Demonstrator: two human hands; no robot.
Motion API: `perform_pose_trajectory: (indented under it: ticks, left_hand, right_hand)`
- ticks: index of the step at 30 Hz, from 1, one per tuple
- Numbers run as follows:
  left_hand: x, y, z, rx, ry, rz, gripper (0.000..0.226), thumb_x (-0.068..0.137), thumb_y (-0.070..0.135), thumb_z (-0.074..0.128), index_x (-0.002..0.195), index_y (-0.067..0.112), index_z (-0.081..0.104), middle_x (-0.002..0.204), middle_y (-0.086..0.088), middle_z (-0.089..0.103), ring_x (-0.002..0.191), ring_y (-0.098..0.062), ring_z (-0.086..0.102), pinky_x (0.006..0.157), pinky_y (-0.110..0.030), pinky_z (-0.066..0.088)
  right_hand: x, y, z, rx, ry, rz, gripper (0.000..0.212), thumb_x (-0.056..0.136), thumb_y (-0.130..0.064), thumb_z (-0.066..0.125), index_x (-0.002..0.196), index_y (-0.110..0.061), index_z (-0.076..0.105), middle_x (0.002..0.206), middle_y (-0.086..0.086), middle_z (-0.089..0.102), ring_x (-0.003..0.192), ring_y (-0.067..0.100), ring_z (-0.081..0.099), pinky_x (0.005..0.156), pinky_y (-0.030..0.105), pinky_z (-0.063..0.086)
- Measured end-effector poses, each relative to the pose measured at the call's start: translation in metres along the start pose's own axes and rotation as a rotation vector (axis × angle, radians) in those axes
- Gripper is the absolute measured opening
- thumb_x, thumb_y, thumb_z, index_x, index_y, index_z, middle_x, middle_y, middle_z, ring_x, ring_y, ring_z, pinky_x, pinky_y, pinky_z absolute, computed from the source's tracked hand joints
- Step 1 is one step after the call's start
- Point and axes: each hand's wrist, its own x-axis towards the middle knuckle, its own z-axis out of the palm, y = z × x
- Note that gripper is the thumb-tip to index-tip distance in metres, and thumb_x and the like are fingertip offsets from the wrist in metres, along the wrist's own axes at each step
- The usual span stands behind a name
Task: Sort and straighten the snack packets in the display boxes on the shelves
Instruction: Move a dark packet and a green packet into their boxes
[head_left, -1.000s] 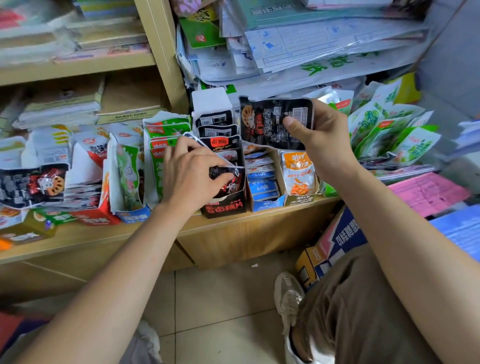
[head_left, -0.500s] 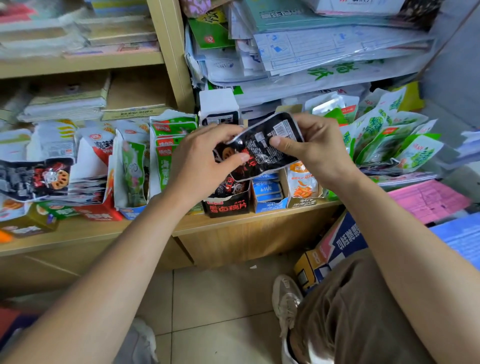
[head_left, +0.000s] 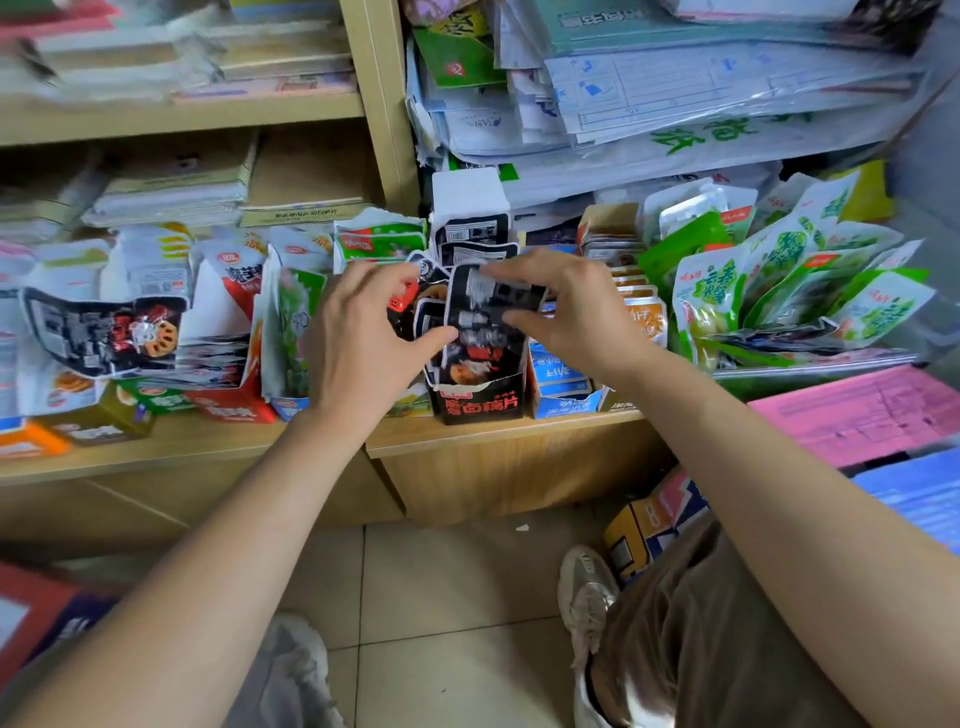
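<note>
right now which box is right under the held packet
The black box with white lettering. The packet sits over its open top; the blue box stands to its right, the red box well left.

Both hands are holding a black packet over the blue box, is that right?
Not quite. The head view shows the left hand and right hand holding the black packet over the black box, not the blue box, which stands just beside it on the right.
</note>
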Motion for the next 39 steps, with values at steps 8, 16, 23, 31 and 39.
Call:
perform_pose_trajectory:
  ticks: [8, 16, 23, 31, 39]
  left_hand:
    - [-0.004, 0.004, 0.016, 0.171, -0.128, 0.268, 0.086, 0.072, 0.057, 0.08, 0.148, 0.034, 0.048, 0.144, 0.009, 0.05, 0.134, -0.025, 0.037, 0.111, -0.041, 0.034]
    - [0.007, 0.01, 0.037, 0.3, -0.121, 0.2, 0.069, 0.066, 0.055, 0.086, 0.129, 0.034, 0.066, 0.134, 0.004, 0.053, 0.13, -0.033, 0.035, 0.1, -0.052, 0.042]
    - [0.008, 0.026, 0.044, 0.428, -0.06, 0.111, 0.076, 0.062, 0.054, 0.088, 0.128, 0.031, 0.059, 0.131, 0.001, 0.048, 0.128, -0.033, 0.036, 0.097, -0.047, 0.038]
    - [0.012, 0.023, 0.048, 0.38, -0.042, 0.121, 0.081, 0.061, 0.056, 0.087, 0.131, 0.029, 0.057, 0.127, 0.0, 0.048, 0.122, -0.032, 0.04, 0.095, -0.048, 0.041]
    - [0.013, 0.031, 0.052, 0.31, -0.055, 0.15, 0.078, 0.064, 0.051, 0.084, 0.134, 0.029, 0.058, 0.131, -0.003, 0.048, 0.13, -0.032, 0.036, 0.102, -0.05, 0.033]
  right_hand:
    - [-0.013, -0.002, 0.004, -0.053, -0.128, -0.005, 0.049, 0.087, -0.003, 0.072, 0.133, -0.014, 0.063, 0.135, 0.0, 0.063, 0.125, 0.009, 0.055, 0.103, 0.006, 0.035]
    - [-0.032, 0.029, -0.063, -0.155, 0.164, 0.252, 0.028, 0.086, -0.007, 0.073, 0.113, -0.014, 0.075, 0.108, -0.005, 0.072, 0.094, 0.001, 0.063, 0.086, 0.009, 0.049]
    - [-0.042, 0.054, -0.075, -0.314, -0.038, 0.371, 0.055, 0.085, -0.018, 0.078, 0.137, -0.022, 0.06, 0.136, 0.004, 0.062, 0.128, 0.023, 0.051, 0.1, 0.029, 0.041]
    - [-0.046, 0.072, -0.061, -0.482, -0.186, 0.349, 0.073, 0.075, -0.026, 0.086, 0.141, -0.023, 0.055, 0.126, 0.008, 0.057, 0.115, 0.032, 0.046, 0.096, 0.05, 0.046]
    - [-0.059, 0.06, -0.076, -0.397, -0.142, 0.386, 0.039, 0.074, -0.033, 0.087, 0.108, -0.018, 0.076, 0.089, -0.006, 0.059, 0.095, 0.022, 0.051, 0.075, 0.033, 0.045]
